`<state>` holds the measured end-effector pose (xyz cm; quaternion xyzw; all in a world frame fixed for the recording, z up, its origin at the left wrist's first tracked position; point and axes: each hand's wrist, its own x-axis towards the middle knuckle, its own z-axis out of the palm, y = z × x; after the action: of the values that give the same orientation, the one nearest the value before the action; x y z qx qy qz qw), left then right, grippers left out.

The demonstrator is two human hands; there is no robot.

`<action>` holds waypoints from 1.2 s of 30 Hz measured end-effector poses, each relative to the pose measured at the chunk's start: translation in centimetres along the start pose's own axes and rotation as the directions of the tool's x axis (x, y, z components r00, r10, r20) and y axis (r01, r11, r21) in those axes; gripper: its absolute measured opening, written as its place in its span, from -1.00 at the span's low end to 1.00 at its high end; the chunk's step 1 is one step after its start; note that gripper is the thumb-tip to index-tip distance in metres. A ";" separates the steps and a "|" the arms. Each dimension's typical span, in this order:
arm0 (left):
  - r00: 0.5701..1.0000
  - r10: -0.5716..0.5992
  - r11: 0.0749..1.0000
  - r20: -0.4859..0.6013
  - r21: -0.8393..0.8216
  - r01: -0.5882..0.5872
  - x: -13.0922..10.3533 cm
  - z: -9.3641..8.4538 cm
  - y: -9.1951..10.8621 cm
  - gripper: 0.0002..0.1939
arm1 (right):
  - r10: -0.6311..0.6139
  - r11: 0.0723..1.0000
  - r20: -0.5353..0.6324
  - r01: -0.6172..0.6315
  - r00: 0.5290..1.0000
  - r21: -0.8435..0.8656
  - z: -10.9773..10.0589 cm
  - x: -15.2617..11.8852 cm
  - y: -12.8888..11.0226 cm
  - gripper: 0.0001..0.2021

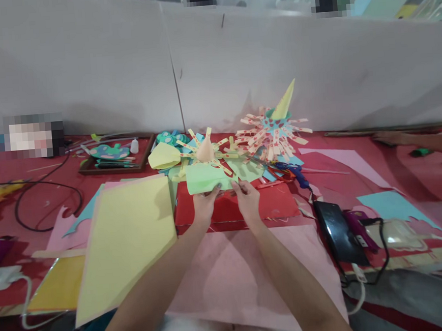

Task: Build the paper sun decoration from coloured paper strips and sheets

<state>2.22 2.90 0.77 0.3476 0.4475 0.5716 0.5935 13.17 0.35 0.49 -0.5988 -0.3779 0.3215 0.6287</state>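
A curled piece of light green paper (206,178) is held between my two hands, above a red box (234,210). My left hand (206,202) pinches its lower edge, and my right hand (247,198) grips its right end with fingers pressed together. Just behind it lies a paper craft with a peach cone (205,150) and patterned strips fanning out. Farther right stands a taller paper craft with a yellow cone (285,100) and many curled strips. A rolled yellow paper piece (164,155) rests to the left.
Stacked yellow sheets (129,239) lie left, pink paper (244,270) in front. A blue glue gun (294,172), a black phone (339,230) and cables are on the right. A brown tray (114,170) stands back left. Another person's arm (414,139) reaches in at right; a wall runs behind.
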 end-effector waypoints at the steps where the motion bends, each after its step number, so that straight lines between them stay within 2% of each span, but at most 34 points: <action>1: 1.000 0.013 0.999 0.010 0.044 -0.014 0.0 0.0 0.1 -0.63 | -0.018 1.000 -0.006 0.018 1.000 -0.025 -0.1 0.0 0.0 -0.70; 4: 0.996 -0.008 0.985 0.092 0.174 -0.008 0.0 0.0 0.2 -0.65 | -0.041 0.998 -0.011 0.041 0.999 -0.040 -0.1 0.0 0.2 -0.69; 7: 0.986 -0.043 0.981 0.158 0.193 0.011 0.1 -0.1 0.1 -0.66 | -0.047 0.999 0.018 0.047 0.999 -0.024 0.1 -0.1 0.4 -0.69; 12: 0.989 -0.070 0.988 0.129 0.146 0.051 0.2 -0.2 -0.3 -0.67 | -0.053 0.998 0.047 0.054 0.997 -0.009 0.5 -0.3 0.6 -0.70; 19: 0.997 -0.015 0.981 0.073 0.194 0.000 0.0 -0.1 -0.5 -0.70 | -0.050 0.999 0.048 0.051 0.998 -0.008 0.6 -0.5 0.6 -0.69; 24: 0.999 0.027 0.973 0.044 0.226 -0.036 -0.2 0.0 0.1 -0.76 | -0.005 0.999 0.087 0.001 0.996 0.048 0.6 -0.4 0.2 -0.71; 28: 0.997 -0.030 0.977 0.074 0.211 0.014 0.0 0.0 0.1 -0.74 | 0.006 0.995 0.121 -0.017 0.993 0.096 0.4 -0.2 0.4 -0.70; 33: 0.987 -0.104 0.993 0.119 0.068 0.096 -0.1 0.2 -0.4 -0.64 | -0.020 0.998 0.103 0.013 0.995 0.068 0.0 0.0 0.6 -0.69; 36: 0.982 -0.129 0.991 0.139 0.037 0.125 -0.2 0.3 -0.3 -0.63 | -0.042 0.997 0.092 0.036 0.995 0.063 -0.2 0.1 0.8 -0.69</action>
<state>2.59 2.65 0.59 0.3663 0.4336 0.5001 0.6540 13.38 0.38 -0.28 -0.5562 -0.4083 0.3481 0.6347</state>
